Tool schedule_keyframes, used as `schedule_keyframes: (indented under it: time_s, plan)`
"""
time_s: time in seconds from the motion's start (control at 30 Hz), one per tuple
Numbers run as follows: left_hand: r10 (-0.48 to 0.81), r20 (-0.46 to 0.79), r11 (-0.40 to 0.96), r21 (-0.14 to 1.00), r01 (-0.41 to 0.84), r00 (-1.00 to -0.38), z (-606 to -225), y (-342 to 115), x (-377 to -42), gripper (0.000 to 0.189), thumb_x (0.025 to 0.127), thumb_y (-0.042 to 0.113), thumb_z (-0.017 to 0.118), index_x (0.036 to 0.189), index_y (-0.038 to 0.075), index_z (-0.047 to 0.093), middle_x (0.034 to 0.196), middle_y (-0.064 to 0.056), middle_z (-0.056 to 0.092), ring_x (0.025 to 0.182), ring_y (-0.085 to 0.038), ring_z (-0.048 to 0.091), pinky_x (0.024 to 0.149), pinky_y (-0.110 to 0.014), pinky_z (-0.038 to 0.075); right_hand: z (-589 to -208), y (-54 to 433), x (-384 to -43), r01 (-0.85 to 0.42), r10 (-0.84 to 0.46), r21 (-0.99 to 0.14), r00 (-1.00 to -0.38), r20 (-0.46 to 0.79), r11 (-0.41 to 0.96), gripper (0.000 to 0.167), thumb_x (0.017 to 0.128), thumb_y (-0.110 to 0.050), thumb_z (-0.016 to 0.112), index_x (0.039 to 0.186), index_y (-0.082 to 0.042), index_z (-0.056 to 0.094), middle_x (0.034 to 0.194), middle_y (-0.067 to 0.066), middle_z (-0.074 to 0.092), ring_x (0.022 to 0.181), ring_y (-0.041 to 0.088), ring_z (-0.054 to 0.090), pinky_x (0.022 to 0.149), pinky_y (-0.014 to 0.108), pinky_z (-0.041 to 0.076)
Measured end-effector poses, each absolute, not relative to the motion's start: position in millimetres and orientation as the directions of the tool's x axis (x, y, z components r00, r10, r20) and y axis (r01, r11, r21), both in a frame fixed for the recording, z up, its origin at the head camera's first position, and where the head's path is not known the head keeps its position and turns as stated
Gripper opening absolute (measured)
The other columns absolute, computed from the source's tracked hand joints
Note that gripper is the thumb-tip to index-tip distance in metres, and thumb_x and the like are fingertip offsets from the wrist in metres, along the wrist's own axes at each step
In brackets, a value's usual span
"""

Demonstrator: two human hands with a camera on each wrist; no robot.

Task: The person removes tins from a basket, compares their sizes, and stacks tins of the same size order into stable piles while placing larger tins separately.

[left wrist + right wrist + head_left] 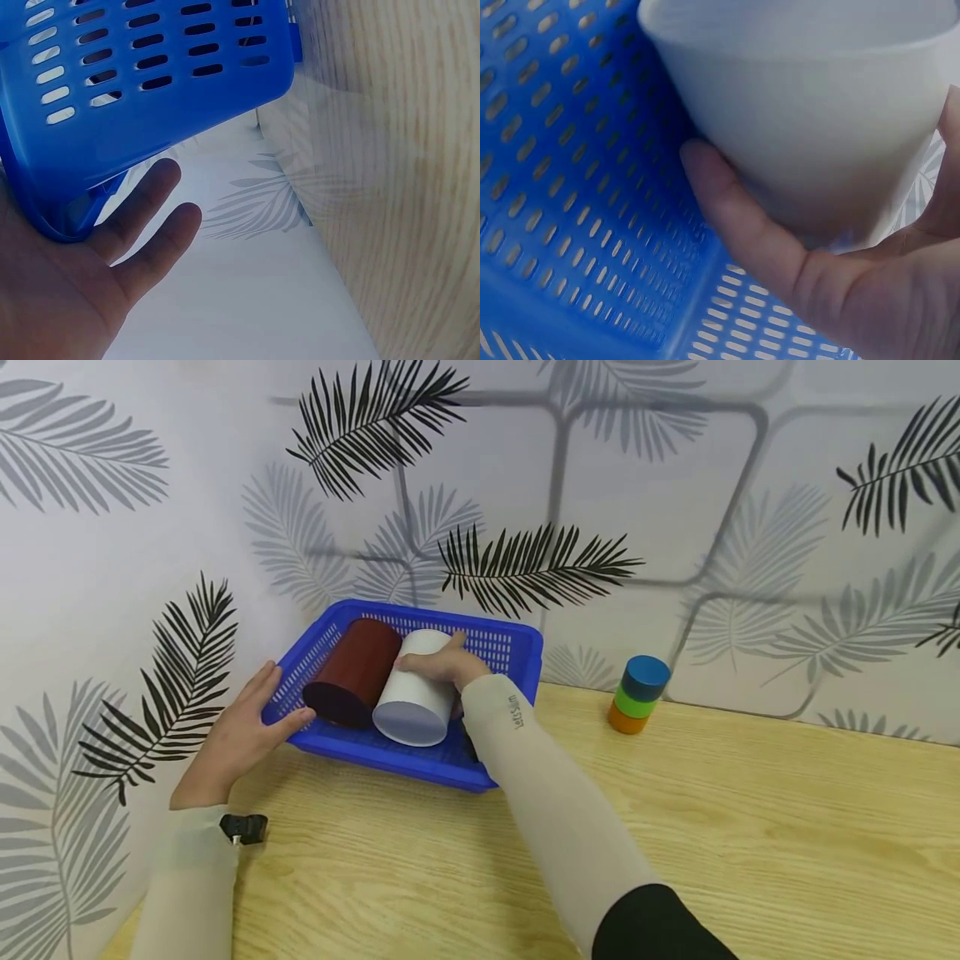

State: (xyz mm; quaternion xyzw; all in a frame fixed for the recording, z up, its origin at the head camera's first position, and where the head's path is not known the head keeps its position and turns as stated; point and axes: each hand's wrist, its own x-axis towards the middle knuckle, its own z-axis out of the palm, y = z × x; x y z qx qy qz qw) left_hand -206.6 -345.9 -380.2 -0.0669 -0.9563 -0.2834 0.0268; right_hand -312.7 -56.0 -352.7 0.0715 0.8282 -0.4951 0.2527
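A blue plastic basket (390, 762) with slotted walls stands against the patterned wall. Inside it, a dark red cylinder-shaped container (358, 664) lies on its side, next to a white cup (417, 693). My right hand (444, 667) holds the white cup, thumb and fingers curved around its side; the wrist view shows a finger (742, 225) bent against the cup's wall. At the basket's left end is my left hand (243, 727), its thumb near the front rim and its fingers outside. Two of those fingers (154, 251) extend loosely beside the basket's corner in the left wrist view.
To the right of the basket, a small stack of blue, green and orange round pieces (637, 693) stands near the wall. Light wood-grain tabletop (750, 827) stretches in front and to the right. Something dark shows partly beneath my right forearm in the basket.
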Motion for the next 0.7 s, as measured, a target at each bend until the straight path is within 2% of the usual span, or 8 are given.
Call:
schedule_keyframes:
  time_s: [0.27, 0.4, 0.57, 0.7]
  plan:
    - [0.123, 0.095, 0.827, 0.541, 0.155, -0.988, -381.0, -347.1, -208.6, 0.098, 0.096, 0.059, 0.059, 0.162, 0.005, 0.010, 0.169, -0.014, 0.005, 0.150, -0.046, 0.010, 0.110, -0.072, 0.018, -354.0, -51.1, -312.3, 0.276, -0.163, -0.871, -0.916, -0.367, 0.407, 0.111, 0.082, -0.043, 0.080, 0.157, -0.024, 0.002, 0.129, 0.022, 0.046, 0.100, 0.039, 0.063, 0.073, 0.062, 0.055]
    - [0.126, 0.093, 0.827, 0.541, 0.156, -0.988, -380.3, -346.9, -208.4, 0.098, 0.096, 0.059, 0.059, 0.162, 0.005, 0.010, 0.169, -0.014, 0.004, 0.150, -0.047, 0.011, 0.110, -0.072, 0.018, -351.5, -48.8, -310.8, 0.190, -0.196, -0.910, -0.941, -0.276, 0.369, 0.107, 0.082, -0.037, 0.082, 0.156, -0.025, 0.006, 0.127, 0.022, 0.048, 0.095, 0.038, 0.065, 0.071, 0.058, 0.056]
    - [0.122, 0.090, 0.827, 0.541, 0.151, -0.988, -380.0, -346.2, -207.8, 0.098, 0.096, 0.059, 0.059, 0.162, 0.005, 0.010, 0.169, -0.014, 0.004, 0.149, -0.047, 0.011, 0.109, -0.073, 0.018, -345.0, -47.8, -310.2, 0.048, -0.238, -0.949, -0.963, -0.126, 0.311, 0.102, 0.083, -0.028, 0.082, 0.155, -0.021, 0.009, 0.126, 0.023, 0.048, 0.095, 0.037, 0.065, 0.071, 0.047, 0.059]
    - [0.121, 0.082, 0.830, 0.539, 0.146, -0.989, -379.0, -345.6, -207.4, 0.099, 0.096, 0.060, 0.059, 0.162, 0.006, 0.009, 0.169, -0.014, 0.004, 0.149, -0.047, 0.011, 0.109, -0.073, 0.018, -337.7, -46.8, -309.4, -0.026, -0.236, -0.944, -0.970, -0.055, 0.329, 0.104, 0.084, -0.028, 0.082, 0.157, -0.022, 0.008, 0.124, 0.022, 0.050, 0.098, 0.036, 0.064, 0.073, 0.046, 0.058]
